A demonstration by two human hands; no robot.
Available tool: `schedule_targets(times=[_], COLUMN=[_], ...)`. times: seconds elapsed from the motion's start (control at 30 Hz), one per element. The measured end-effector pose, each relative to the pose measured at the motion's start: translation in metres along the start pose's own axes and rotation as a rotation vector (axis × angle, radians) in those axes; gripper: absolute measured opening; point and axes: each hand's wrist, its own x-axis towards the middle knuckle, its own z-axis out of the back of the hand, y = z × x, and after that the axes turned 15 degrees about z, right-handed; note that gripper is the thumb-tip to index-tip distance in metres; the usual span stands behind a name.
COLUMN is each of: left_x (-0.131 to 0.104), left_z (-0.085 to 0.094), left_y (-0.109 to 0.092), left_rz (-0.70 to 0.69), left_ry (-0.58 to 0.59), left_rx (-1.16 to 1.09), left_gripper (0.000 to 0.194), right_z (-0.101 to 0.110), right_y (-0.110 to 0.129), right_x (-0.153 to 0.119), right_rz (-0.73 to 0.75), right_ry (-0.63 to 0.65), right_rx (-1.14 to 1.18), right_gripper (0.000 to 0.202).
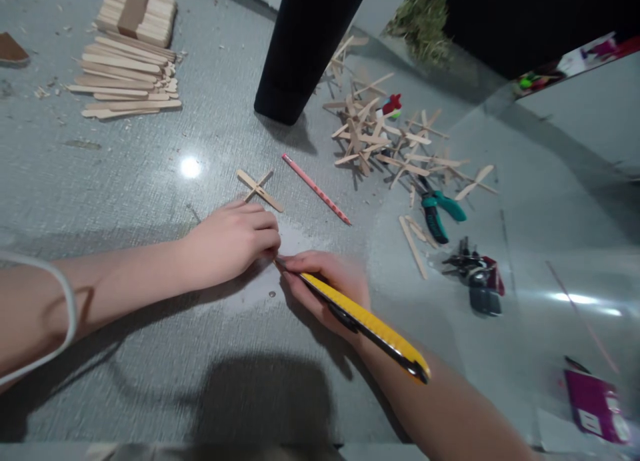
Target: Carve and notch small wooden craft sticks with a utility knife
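While left hand [235,242] curls, right hand [327,284] grips knife [367,324].

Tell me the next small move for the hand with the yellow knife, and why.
Probably draw the yellow knife slowly back toward the body, away from the left hand. The right hand has the blade tip right at the left fingertips, which pinch something too small to make out, likely a stick. Pulling away from those fingers looks safest.
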Motion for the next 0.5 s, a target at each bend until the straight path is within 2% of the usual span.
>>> schedule_targets(times=[0.3, 0.5], left_x=[0.0029, 0.0024], left_z=[-0.0006, -0.0033], left_y=[0.001, 0.0037], left_rz=[0.005, 0.022], left_ry=[0.043, 0.014], left_rx=[-0.09, -0.166], left_gripper=[0.012, 0.011], right_z=[0.003, 0.0081], right_y=[0.0035, 0.0031], right_x=[0.0069, 0.0066], right_rz=[0.077, 0.05], right_ry=[0.044, 0.022], right_rx=[-0.105, -0.093], right_gripper=[0.015, 0.016])
